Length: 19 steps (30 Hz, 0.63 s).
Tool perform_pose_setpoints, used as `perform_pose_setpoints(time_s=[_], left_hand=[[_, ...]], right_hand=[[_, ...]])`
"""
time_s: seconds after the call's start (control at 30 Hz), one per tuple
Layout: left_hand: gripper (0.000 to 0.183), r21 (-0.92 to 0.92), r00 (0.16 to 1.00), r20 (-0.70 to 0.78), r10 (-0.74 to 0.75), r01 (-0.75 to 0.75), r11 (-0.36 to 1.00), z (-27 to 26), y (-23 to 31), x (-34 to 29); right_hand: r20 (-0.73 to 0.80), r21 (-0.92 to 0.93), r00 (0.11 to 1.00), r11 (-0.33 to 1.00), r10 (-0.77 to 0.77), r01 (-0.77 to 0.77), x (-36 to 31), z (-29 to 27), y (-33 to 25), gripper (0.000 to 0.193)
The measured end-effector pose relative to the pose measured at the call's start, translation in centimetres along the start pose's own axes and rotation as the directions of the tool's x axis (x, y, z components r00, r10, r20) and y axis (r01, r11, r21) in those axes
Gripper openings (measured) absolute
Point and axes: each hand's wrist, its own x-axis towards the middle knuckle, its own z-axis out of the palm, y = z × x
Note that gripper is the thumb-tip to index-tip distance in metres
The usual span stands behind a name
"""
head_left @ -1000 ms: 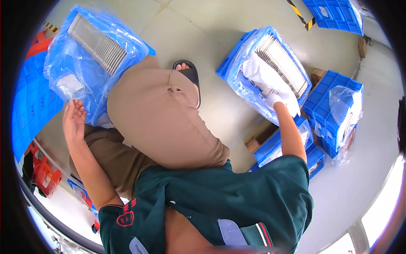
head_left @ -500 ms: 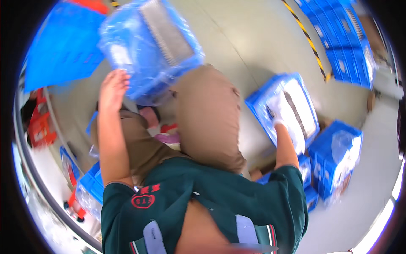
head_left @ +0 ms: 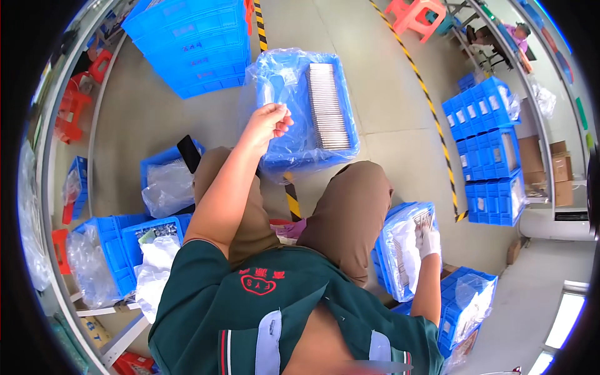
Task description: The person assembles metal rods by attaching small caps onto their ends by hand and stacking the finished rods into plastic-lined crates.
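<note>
My bare left hand (head_left: pixel 272 125) has its fingers curled and closed over the near left part of a blue crate (head_left: pixel 351 119) lined with clear plastic film (head_left: pixel 281 140). Whether anything is pinched in those fingers I cannot make out. Along the crate's right side runs a neat row of thin metal pieces (head_left: pixel 329 106). My right hand (head_left: pixel 429 240), in a white glove, reaches into a second lined crate (head_left: pixel 377 259) beside my right knee. Its fingers bend down at metal pieces (head_left: pixel 402 253) partly covered by a white liner; what they grip is hidden.
Stacked blue crates (head_left: pixel 200 47) stand at the far left, with more stacks (head_left: pixel 481 156) at the right beyond black-and-yellow floor tape (head_left: pixel 431 106). Open crates with plastic bags (head_left: pixel 169 187) flank my left leg. Another crate (head_left: pixel 465 306) sits near my right elbow. A red stool (head_left: pixel 415 15) is farther off.
My left hand has moved right and its fingers have curled in. The view has shifted, showing more floor and shelving. My right hand stays at the right-hand crate.
</note>
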Motion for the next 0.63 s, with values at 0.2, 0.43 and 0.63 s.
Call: perform_pose_setpoints(time_s=[0.2, 0.43, 0.63], left_hand=[[0.022, -0.065, 0.999, 0.038, 0.004, -0.001, 0.998, -0.3, 0.4, 0.9], [0.021, -0.150, 0.995, 0.085, 0.057, -0.043, 0.988, -0.3, 1.7, 0.3], [0.017, -0.325, 0.997, 0.068, 0.047, -0.023, 0.946, -1.3, 1.6, 0.3]], right_hand=[[0.218, -0.002, 0.860, 0.881, -0.462, 0.474, -5.3, 9.1, -14.0, 0.013], [0.579, -0.038, 0.545, 0.648, -0.606, 0.761, -9.0, 25.1, -19.5, 0.011], [0.715, 0.024, 0.396, 0.587, -0.576, 0.809, -8.6, 32.6, -18.7, 0.013]])
